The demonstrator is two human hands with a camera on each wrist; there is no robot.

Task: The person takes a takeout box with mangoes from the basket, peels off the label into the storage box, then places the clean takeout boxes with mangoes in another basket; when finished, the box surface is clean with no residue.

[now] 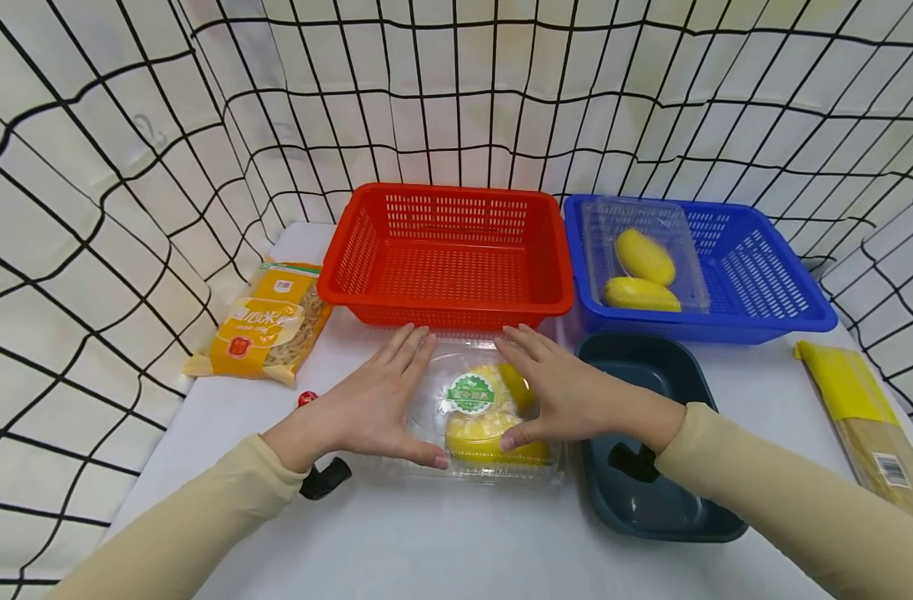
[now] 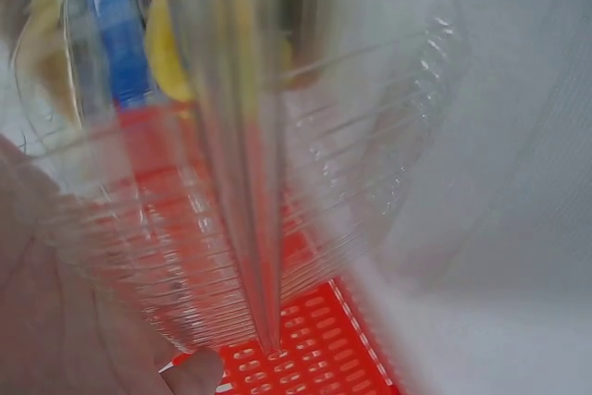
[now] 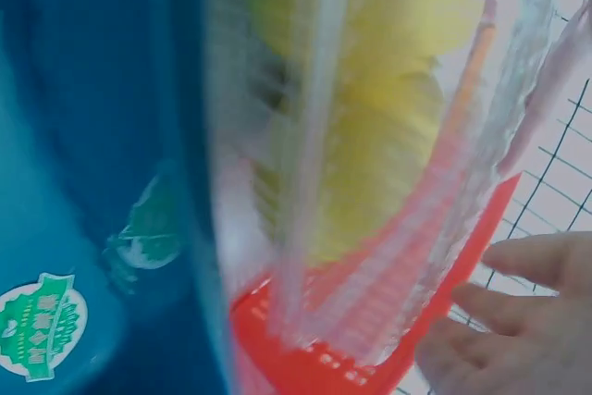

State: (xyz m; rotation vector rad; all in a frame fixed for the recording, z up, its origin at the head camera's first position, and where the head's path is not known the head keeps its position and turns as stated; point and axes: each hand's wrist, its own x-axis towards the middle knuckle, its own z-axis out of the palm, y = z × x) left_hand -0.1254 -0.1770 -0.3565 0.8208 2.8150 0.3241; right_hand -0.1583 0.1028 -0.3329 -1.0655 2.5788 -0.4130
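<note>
A clear plastic clamshell box (image 1: 433, 367) with a round green-and-white label (image 1: 471, 393) lies on the white table, yellow fruit-like pieces (image 1: 494, 442) inside it. My left hand (image 1: 377, 400) rests at the box's left side, fingers stretched toward the far edge and thumb pointing inward along the front. Mirroring it, my right hand (image 1: 557, 387) lies over the right part of the lid with its fingers extended. Up close, the left wrist view has the clear plastic beside my left hand (image 2: 65, 312). In the right wrist view the yellow pieces (image 3: 379, 127) show through the box wall.
Behind the box stands a red basket (image 1: 444, 312); right of it, a blue basket (image 1: 756, 321) holds another clear box (image 1: 602, 250) with yellow fruit. A dark teal basin (image 1: 651, 521) sits under my right forearm. Food bags lie left (image 1: 261, 325) and right (image 1: 854, 392). Black netting (image 1: 456, 92) surrounds the table.
</note>
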